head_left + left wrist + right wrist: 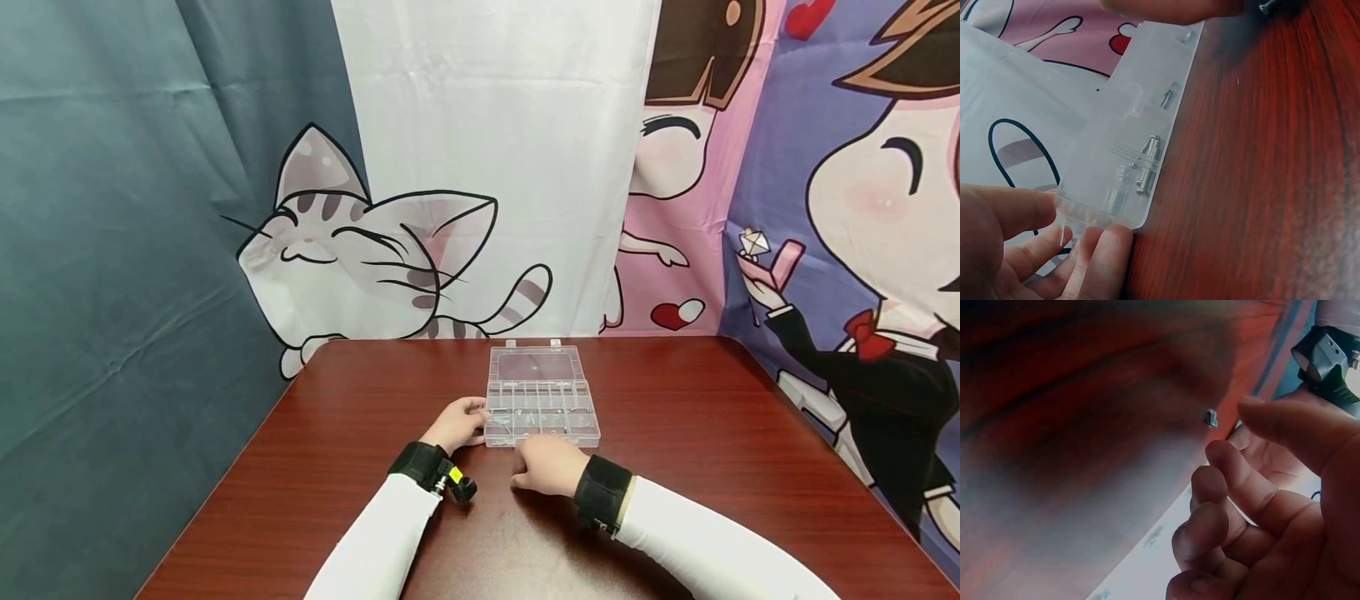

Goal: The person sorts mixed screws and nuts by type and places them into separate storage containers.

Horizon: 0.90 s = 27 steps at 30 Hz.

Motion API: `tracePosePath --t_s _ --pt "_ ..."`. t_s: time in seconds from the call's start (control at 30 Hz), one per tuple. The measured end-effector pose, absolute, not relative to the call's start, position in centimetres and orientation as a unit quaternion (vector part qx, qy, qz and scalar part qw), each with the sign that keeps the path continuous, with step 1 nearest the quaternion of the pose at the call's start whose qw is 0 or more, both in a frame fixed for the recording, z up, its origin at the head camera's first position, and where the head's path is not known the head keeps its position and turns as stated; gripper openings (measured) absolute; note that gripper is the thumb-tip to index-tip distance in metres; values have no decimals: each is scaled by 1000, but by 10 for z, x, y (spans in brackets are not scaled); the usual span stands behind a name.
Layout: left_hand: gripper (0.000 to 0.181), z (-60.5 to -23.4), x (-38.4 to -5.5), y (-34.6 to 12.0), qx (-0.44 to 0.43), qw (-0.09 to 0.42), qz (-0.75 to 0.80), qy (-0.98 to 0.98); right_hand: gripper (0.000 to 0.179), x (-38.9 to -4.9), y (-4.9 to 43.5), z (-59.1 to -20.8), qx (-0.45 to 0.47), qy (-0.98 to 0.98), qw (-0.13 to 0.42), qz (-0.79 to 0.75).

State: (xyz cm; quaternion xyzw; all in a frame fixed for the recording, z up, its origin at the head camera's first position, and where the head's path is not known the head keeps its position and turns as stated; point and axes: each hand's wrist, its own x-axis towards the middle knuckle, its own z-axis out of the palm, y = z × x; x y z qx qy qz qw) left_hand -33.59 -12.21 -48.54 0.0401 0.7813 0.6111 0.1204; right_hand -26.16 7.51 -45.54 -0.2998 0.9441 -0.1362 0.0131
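A clear plastic compartment box (542, 400) lies on the table with its lid (534, 364) folded back. Against its left side is my left hand (459, 423), thumb and fingers gripping the near corner, as the left wrist view shows. Several metal screws (1149, 165) lie in the compartments nearest that hand. My right hand (550, 465) is low over the table at the box's front edge. Its fingers bend loosely, and the thumb stands apart from the index finger with nothing between. Close to those fingertips, a small metal screw (1211, 417) lies on the table.
The reddish-brown wooden table (360, 517) extends around the box on all sides. Printed cloth with a cartoon cat (337, 267) hangs behind its far edge. Both wrists wear black straps, and a small camera (463, 487) juts from the left one.
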Motion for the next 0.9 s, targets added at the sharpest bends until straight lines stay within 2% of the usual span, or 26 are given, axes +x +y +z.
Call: tracePosePath --t_s 0.3,0.6,0.9 --pt "46 -488 -338 -122 38 120 608 784 26 -262 76 -459 -310 941 22 -138" --pt "46 -487 -338 -122 39 119 610 782 21 -261 77 -456 -329 935 9 -129" --pt "46 -488 -339 -122 39 121 606 785 25 -259 75 -454 -326 937 7 -126"
